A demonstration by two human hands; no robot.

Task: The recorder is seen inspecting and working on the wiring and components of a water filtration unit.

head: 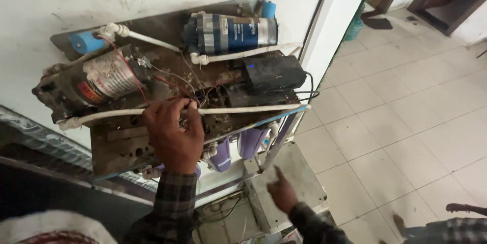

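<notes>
Left hand (175,135) pinches thin wires (195,103) below the black adapter box (272,73); right hand (281,193) points, index finger extended, lower down.

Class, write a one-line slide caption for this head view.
Left hand grips thin wires above a white plastic tube on a grimy metal plate.

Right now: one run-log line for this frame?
left hand: fingers on wires over white tube | right hand: empty, pointing, below purple canister | pump, black box on rusty plate
</notes>
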